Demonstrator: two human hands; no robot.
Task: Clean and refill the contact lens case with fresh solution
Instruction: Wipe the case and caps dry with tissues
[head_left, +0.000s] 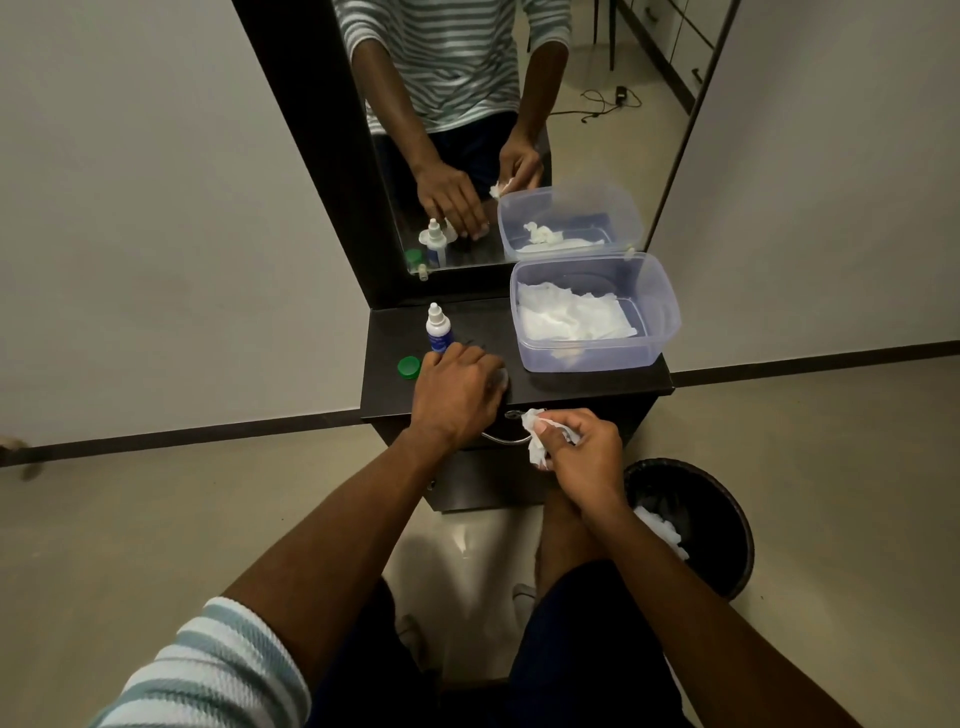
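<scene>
Beside the solution bottle (436, 332), left hand (457, 395) covers the light, slippery lens case, grip unclear; right hand (576, 447) pinches soft tissue (532, 426).

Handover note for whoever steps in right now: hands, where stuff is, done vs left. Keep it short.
Left hand: resting over something on the black dresser top; the lens case is probably under it, hidden.
Right hand: pinching a crumpled white tissue in front of the dresser.
Small white solution bottle upright, cap on, behind the left hand. Loose green round cap at its left.
Clear plastic tub holds tissues; black bin holds used ones.
Done: apparently wiping.
Left: refill, recap.
</scene>
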